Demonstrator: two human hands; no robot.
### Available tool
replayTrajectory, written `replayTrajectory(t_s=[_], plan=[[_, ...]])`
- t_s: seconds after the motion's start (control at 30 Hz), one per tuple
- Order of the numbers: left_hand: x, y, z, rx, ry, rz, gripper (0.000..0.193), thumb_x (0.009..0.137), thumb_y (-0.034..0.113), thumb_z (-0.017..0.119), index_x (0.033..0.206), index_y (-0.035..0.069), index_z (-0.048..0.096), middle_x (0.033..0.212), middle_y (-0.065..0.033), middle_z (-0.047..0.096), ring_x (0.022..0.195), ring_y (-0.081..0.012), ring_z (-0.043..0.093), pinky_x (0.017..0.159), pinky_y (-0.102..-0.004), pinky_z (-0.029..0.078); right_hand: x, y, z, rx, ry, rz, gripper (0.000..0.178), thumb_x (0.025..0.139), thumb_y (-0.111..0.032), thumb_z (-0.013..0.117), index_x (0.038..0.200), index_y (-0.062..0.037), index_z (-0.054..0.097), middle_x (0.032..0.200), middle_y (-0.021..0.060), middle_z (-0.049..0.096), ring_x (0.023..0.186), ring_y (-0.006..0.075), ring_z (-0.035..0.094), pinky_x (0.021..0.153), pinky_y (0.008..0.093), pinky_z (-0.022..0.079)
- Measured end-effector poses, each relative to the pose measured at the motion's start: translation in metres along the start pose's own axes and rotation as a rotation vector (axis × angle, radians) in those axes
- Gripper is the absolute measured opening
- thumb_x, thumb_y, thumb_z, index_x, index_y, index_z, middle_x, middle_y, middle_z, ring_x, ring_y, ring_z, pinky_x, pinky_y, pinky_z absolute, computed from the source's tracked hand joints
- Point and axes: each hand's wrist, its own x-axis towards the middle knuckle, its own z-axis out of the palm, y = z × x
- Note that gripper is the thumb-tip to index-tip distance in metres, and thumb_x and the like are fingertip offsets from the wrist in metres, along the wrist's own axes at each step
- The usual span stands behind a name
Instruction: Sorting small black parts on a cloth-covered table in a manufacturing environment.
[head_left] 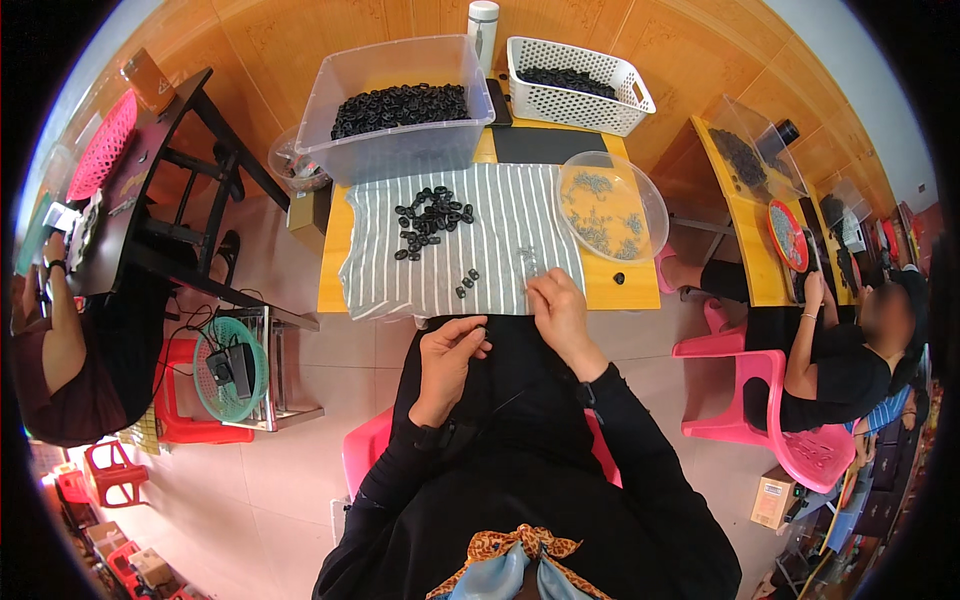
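A grey-and-white striped cloth (390,275) covers the near part of the yellow table. On it lie a loose pile of small black oval pieces (435,215) and, nearer me, a few more black pieces (467,283). My left hand (450,365) is in front of the table edge, thumb and fingers pinched on a small black piece mostly hidden by the fingertips. My right hand (562,315) rests at the cloth's near right, fingertips together, just below some tiny silvery pieces (528,260). What its fingers hold, if anything, is hidden.
A large clear bin (400,150) of black pieces, a white basket (580,113) and a white bottle (482,30) stand at the back. A round clear tray (655,215) of silvery pieces sits right. One black piece (618,279) lies near the right edge. People sit at both sides.
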Motion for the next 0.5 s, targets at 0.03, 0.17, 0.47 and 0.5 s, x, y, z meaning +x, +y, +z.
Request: replayTrajectory(t_s=[0.03,0.17,0.47,0.5], plan=[[0.0,0.0,0.002,0.005,0.002,0.001,0.018,0.083,-0.002,0.06,0.1,-0.004,0.065,0.083,-0.0072,0.064,0.068,-0.0121,0.061,0.059,-0.0208,0.047,0.001,0.003,0.001,-0.078,0.014,0.002,0.005,0.074,-0.003,0.062,0.079,-0.0027,0.062,0.074,0.0128,0.05,0.074,0.0328,0.054,0.062,0.0403,0.043],[-0.003,0.005,0.009,0.035,-0.027,0.051,0.02,0.084,-0.002,0.059,0.103,-0.003,0.064,0.084,-0.0064,0.063,0.07,-0.0117,0.061,0.06,-0.0206,0.047,0.0,0.003,0.007,-0.177,-0.028,-0.028,0.004,0.075,-0.005,0.062,0.078,-0.003,0.062,0.074,0.0126,0.05,0.075,0.0317,0.054,0.062,0.0403,0.043],[0.005,0.009,0.004,0.184,0.03,0.041,0.022,0.083,0.002,0.061,0.104,-0.002,0.064,0.082,-0.0062,0.063,0.069,-0.0109,0.06,0.059,-0.0211,0.046,-0.005,0.0,0.001,0.369,-0.046,0.161,0.002,0.079,0.0,0.057,0.08,0.0003,0.059,0.072,0.0116,0.052,0.064,0.0254,0.054,0.057,0.0327,0.042],[0.011,0.009,-0.003,0.278,0.096,0.026,0.022,0.082,0.002,0.062,0.103,-0.002,0.064,0.081,-0.0071,0.063,0.068,-0.0115,0.06,0.059,-0.0221,0.046,-0.007,-0.003,-0.001,0.37,-0.046,0.156,0.002,0.08,0.001,0.057,0.08,0.001,0.059,0.072,0.0111,0.052,0.062,0.0226,0.053,0.056,0.0305,0.041]])
